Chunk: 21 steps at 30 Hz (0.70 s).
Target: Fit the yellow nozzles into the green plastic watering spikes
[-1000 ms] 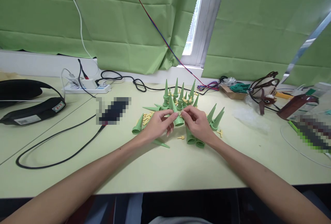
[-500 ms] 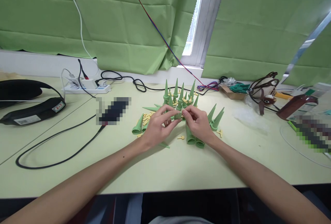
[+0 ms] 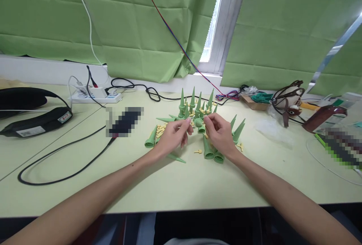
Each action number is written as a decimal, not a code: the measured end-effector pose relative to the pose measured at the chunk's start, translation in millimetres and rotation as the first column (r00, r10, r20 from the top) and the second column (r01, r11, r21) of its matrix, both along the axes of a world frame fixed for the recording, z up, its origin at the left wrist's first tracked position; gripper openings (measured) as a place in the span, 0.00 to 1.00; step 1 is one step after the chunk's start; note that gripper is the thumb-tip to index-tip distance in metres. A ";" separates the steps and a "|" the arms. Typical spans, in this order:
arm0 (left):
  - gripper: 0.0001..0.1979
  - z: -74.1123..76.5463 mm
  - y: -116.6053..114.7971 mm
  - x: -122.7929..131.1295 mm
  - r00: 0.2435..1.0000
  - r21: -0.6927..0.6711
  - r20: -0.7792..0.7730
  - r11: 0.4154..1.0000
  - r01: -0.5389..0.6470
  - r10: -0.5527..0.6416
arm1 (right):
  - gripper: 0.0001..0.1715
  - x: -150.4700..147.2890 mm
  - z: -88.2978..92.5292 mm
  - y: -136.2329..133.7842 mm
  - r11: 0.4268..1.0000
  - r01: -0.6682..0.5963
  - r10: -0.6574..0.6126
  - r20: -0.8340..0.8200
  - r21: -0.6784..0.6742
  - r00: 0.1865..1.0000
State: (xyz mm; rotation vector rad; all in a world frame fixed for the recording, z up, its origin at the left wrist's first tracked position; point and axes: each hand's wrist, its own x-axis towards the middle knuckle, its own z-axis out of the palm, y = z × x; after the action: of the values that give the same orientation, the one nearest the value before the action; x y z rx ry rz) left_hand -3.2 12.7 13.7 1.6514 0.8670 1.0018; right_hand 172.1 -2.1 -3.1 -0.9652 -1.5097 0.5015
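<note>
My right hand (image 3: 219,133) pinches a small green plastic cap (image 3: 198,122) at its edge, over the middle of the pile. My left hand (image 3: 173,135) is just left of the cap, apart from it, with loosely curved fingers and nothing visible in them. Behind both hands several green plastic spikes (image 3: 193,100) stand upright with yellow pieces among them. Two hollow green cones (image 3: 208,150) lie below my right hand, open ends toward me. Beside my left hand are another green cone (image 3: 151,137) and several yellow T-shaped pegs (image 3: 160,130).
A loose yellow peg (image 3: 198,151) lies near the hands. To the left are a blurred dark device (image 3: 126,120) on a black cable, a power strip (image 3: 96,96) and a black curved device (image 3: 36,122). A cardboard box (image 3: 256,103), plastic wrap (image 3: 274,130) and brown bottle (image 3: 325,118) stand right.
My left hand has let go of the green cap and drawn slightly left. The cap, now tilted, stays at my right fingertips.
</note>
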 end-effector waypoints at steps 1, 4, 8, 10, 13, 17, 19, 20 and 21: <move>0.27 -0.5 1.2 0.1 0.999 -0.070 -0.005 0.996 0.048 -0.048 | 0.16 -0.4 -0.1 -0.5 1.000 -0.006 0.006 0.021 0.009 1.000; 0.29 -4.2 4.0 0.4 0.986 -0.217 0.013 0.963 0.162 -0.163 | 0.14 -1.4 0.0 -2.4 0.999 -0.026 0.023 0.087 0.034 0.996; 0.26 -8.5 5.3 -0.8 0.976 -0.223 0.021 0.951 0.216 -0.217 | 0.13 -1.7 0.0 -4.0 0.998 -0.048 0.044 0.112 0.041 0.993; 0.24 -8.4 4.9 -2.2 0.977 -0.190 -0.002 0.960 0.208 -0.212 | 0.14 -1.5 -0.4 -4.0 0.998 -0.052 0.049 0.112 0.025 0.992; 0.21 -6.4 2.8 -3.6 0.984 -0.099 -0.074 0.983 0.155 -0.162 | 0.15 -1.7 -1.7 -3.6 0.998 -0.054 0.055 0.096 -0.011 0.994; 0.16 -5.3 -0.7 -3.3 0.986 0.059 -0.159 0.996 0.061 -0.051 | 0.18 -3.1 -2.9 -3.4 0.997 -0.069 0.071 0.067 -0.037 0.995; 0.14 -6.5 -1.4 -2.5 0.988 0.132 -0.157 0.991 0.026 -0.005 | 0.19 -3.9 -3.0 -3.6 0.996 -0.079 0.081 0.048 -0.046 0.996; 0.14 -7.4 -1.3 -2.1 0.989 0.176 -0.149 0.984 0.009 0.018 | 0.19 -4.1 -3.1 -3.7 0.995 -0.085 0.087 0.036 -0.050 0.996; 0.14 -8.5 -1.1 -1.7 0.989 0.227 -0.140 0.974 -0.009 0.042 | 0.20 -4.4 -3.0 -3.9 0.995 -0.090 0.091 0.025 -0.053 0.996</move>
State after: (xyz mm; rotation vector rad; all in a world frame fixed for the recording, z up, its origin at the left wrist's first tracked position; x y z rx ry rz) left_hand -4.9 11.5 5.1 1.9293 0.8978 1.0394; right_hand 167.8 -6.0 -6.1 -0.9505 -1.5770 0.5971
